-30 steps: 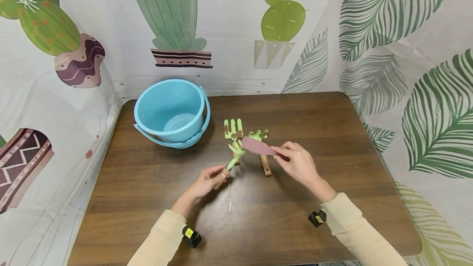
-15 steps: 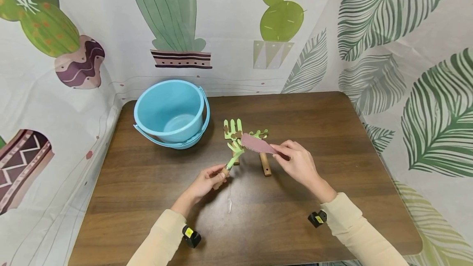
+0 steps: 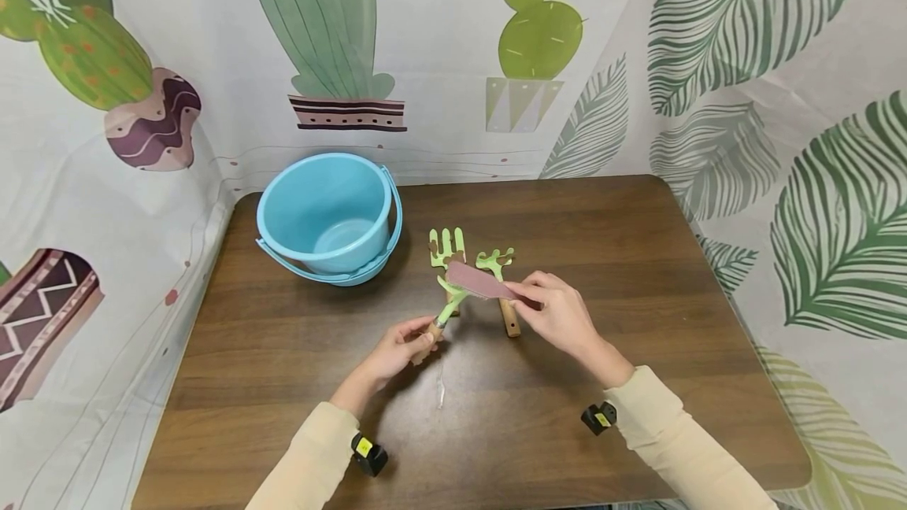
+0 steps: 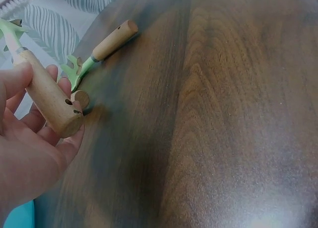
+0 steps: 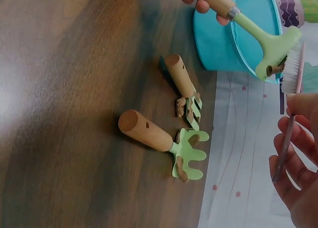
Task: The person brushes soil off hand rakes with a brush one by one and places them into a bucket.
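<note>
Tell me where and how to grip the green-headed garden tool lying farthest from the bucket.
Best take the tool by its wooden handle, probably coming from above on the near side. The round handle points towards the near edge and looks clean, while the green head points away and bears brown clumps. In the head view, the brush overlaps the tool's middle.

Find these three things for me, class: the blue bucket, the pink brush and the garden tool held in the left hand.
Blue bucket (image 3: 315,207): head view, on its inner wall.
Pink brush (image 3: 478,280): head view, on its flat back.
Held garden tool (image 4: 48,91): left wrist view, on its wooden handle.
</note>
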`<action>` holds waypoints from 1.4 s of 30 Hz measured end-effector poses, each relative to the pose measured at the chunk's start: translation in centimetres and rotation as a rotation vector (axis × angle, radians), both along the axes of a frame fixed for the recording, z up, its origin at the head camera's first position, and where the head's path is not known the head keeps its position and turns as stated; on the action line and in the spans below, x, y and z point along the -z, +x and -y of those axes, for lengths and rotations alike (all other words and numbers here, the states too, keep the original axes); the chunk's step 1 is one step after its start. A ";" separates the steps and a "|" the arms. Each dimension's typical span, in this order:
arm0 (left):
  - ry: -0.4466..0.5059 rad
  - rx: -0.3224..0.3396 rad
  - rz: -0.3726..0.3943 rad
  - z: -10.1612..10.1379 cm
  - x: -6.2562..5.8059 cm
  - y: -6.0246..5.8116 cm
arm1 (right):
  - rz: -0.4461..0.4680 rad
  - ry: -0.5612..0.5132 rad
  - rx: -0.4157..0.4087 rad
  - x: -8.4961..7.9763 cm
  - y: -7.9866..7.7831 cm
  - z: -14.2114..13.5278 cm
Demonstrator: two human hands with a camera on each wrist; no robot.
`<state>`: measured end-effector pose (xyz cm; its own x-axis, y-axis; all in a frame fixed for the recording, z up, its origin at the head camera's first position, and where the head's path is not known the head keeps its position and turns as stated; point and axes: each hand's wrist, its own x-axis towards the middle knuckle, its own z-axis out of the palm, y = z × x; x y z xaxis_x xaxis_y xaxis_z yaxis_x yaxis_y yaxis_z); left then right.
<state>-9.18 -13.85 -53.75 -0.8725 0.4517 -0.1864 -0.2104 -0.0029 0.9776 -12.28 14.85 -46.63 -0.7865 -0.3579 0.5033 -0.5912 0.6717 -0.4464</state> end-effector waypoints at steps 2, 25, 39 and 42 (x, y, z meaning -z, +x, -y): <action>-0.021 -0.013 0.030 0.0 -0.1 0.0 | -0.003 0.010 0.007 0.0 0.0 -0.2; -0.077 -0.020 0.090 0.1 0.0 0.0 | 0.009 0.038 0.045 1.0 0.0 -1.6; -0.079 -0.027 0.097 0.4 0.3 0.0 | 0.020 0.034 0.059 1.4 0.0 -2.3; -0.072 -0.036 0.101 0.5 0.3 -0.1 | 0.035 0.041 0.073 1.4 0.0 -2.5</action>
<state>-9.24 -14.38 -54.10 -0.8633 0.4025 -0.3046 -0.3086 0.0566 0.9495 -12.24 17.40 -48.05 -0.8284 -0.3185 0.4607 -0.5241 0.7309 -0.4371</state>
